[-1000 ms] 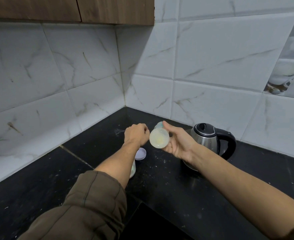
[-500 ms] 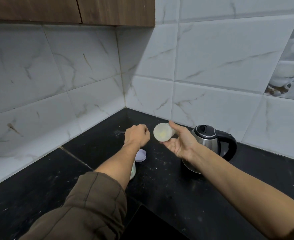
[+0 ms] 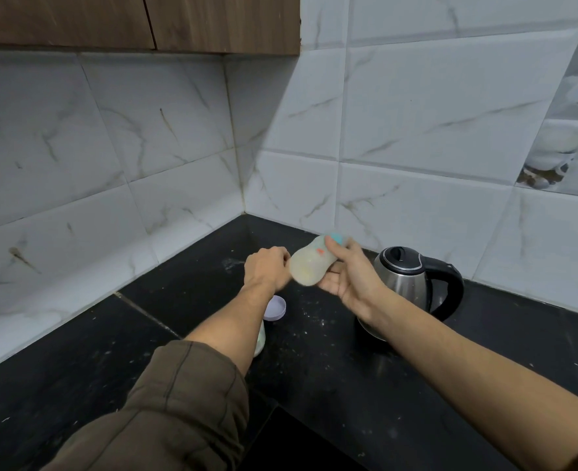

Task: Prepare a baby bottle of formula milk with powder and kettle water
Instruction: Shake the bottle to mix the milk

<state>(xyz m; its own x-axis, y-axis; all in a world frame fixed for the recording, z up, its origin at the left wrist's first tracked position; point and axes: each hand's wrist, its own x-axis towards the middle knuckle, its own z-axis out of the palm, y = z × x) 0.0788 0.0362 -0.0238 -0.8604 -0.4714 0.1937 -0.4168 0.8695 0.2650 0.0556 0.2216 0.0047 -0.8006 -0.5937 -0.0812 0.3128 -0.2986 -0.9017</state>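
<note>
My right hand (image 3: pixel 350 278) holds a milky baby bottle (image 3: pixel 311 265) tilted on its side above the black counter, its base toward me and its teal collar pointing away; the bottle is motion-blurred. My left hand (image 3: pixel 267 268) is a closed fist just left of the bottle, with nothing visible in it. A steel kettle (image 3: pixel 406 283) with black lid and handle stands behind my right wrist. A round lilac lid (image 3: pixel 275 308) lies on the counter below my left wrist. A pale container (image 3: pixel 259 339) is mostly hidden under my left forearm.
The black counter (image 3: pixel 331 351) is dusted with white powder specks and meets white marble-look tiled walls (image 3: pixel 416 130) in a corner behind my hands. A wooden cabinet (image 3: pixel 138 22) hangs overhead at the left.
The bottle has swung in my right hand: its base faced me, rose slightly, and now it lies tilted with its side showing. My left fist has stayed in place.
</note>
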